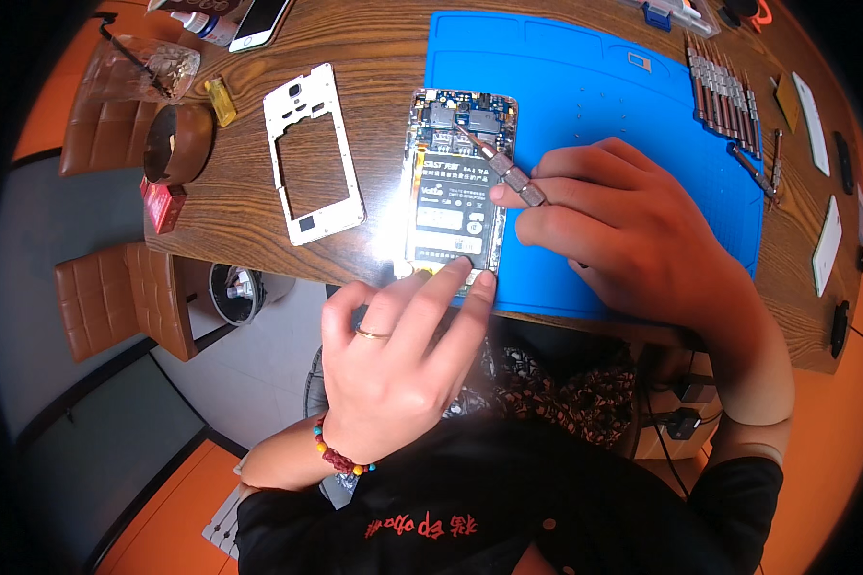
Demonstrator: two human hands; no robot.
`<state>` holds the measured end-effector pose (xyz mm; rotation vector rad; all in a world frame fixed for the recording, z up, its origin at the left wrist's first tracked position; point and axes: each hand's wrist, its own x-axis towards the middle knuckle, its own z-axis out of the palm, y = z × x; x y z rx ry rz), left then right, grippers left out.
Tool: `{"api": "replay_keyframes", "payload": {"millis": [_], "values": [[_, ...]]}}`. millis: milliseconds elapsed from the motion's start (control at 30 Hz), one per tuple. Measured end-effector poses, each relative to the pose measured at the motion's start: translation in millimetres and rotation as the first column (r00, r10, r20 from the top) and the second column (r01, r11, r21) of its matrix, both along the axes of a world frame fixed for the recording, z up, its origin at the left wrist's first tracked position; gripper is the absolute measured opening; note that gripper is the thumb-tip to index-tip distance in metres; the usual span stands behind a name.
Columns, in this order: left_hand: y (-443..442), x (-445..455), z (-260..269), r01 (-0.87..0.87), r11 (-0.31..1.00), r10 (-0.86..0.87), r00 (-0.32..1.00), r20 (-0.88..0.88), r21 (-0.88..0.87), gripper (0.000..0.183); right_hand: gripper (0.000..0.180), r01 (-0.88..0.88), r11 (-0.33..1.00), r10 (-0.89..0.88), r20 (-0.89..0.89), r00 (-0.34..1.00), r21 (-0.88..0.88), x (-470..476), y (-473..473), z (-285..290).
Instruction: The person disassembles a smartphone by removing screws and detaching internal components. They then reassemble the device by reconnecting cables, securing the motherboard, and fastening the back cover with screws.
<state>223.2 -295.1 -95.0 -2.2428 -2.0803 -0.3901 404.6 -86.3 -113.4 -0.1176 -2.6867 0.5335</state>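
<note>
An opened smartphone (411, 208) lies at the left edge of a blue silicone work mat (546, 65), its blue circuit board (467, 108) at the top and a black battery (449, 183) below. My right hand (611, 208) grips a small precision screwdriver (507, 172) between the fingers. The screwdriver's tip points at the board, near its middle; whether it touches cannot be told. My left hand (410, 338), wearing a ring, rests its fingertips on the phone's lower end. To the left lies the white mid-frame cover (341, 165) with a large rectangular opening.
Several tiny screws (580, 115) and a SIM tray (639, 62) sit on the mat. A row of screwdrivers (723, 100) lies at its right. A brown ashtray bowl (187, 144), yellow lighter (221, 102), red box (164, 207) and white phone (259, 25) occupy the wooden table's left side.
</note>
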Motion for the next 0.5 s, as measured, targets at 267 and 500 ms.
{"api": "replay_keyframes", "payload": {"millis": [267, 500], "values": [[8.1, -5.1, 0.8, 0.039, 0.999, -0.041, 0.996, 0.085, 0.031, 0.035, 0.044, -0.032, 0.992, 0.022, -0.08, 0.997, -0.126, 4.9, 6.0, -1.7], [7.8, -22.1, 8.3, -0.173, 0.979, 0.153, 0.973, 0.173, 0.108, 0.036, 0.052, 0.062, 0.966, -0.09, -0.1, 0.991, -0.252, 15.9, 18.4, 11.3]]}}
